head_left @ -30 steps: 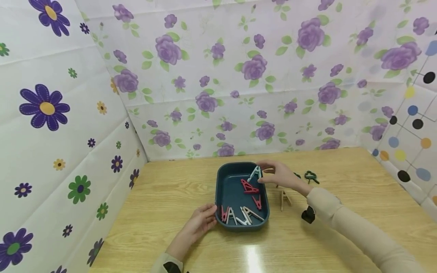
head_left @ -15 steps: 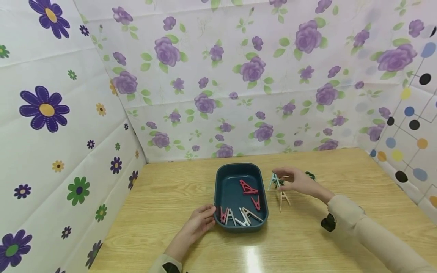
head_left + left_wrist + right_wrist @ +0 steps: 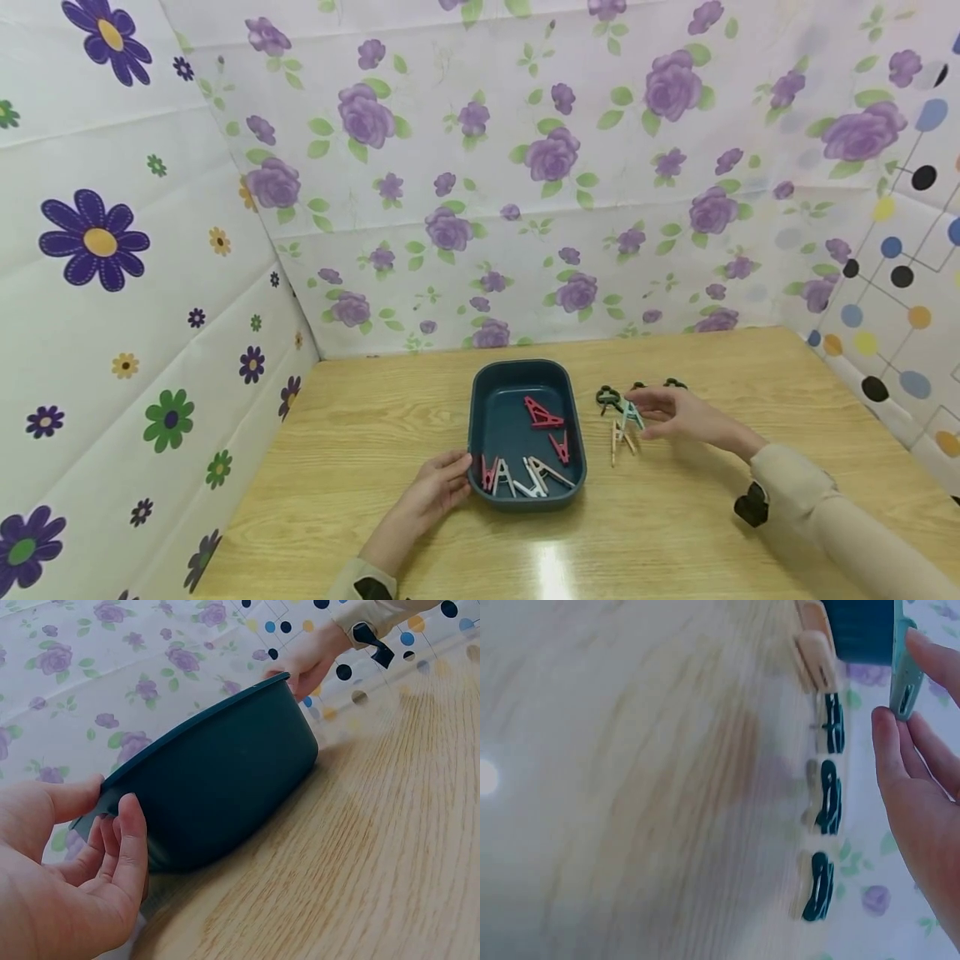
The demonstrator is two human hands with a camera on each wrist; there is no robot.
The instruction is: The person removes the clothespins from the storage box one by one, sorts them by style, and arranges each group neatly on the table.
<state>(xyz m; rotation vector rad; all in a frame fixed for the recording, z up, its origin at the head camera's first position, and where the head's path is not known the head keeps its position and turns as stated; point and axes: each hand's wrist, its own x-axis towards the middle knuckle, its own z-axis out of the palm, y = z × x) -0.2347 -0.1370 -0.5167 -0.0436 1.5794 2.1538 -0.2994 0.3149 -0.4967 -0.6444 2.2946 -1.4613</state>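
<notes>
- Pale blue clip [image 3: 632,414]: on my head feed I see the person's right hand [image 3: 686,417] pinching it between thumb and fingertips, the other fingers loosely bent.
- My right wrist feed confirms that pinch; I cannot tell from either feed whether the clip touches anything below it.
- A tan clip [image 3: 815,660] stands on the bench [image 3: 375,417], right beside the held one, and the two overlap from my head view.
- Three dark green clips [image 3: 829,796] stand spaced in a row on the bench; my head feed puts them beyond the tan clip, partly behind the right hand.
- To the left of all these I have a dark teal tray [image 3: 506,417], upright on the bench.
- The left hand [image 3: 438,483] grips the tray at its near left side, nearly closed, with thumb at the rim and bent fingers against the outer wall.
- Inside the tray I count three red clips [image 3: 543,414], two toward the right side and one in the near left corner.
- Next to that corner one, along the near end, lie a greyish clip [image 3: 502,476], a white clip [image 3: 534,492] and a beige clip [image 3: 551,473].
</notes>
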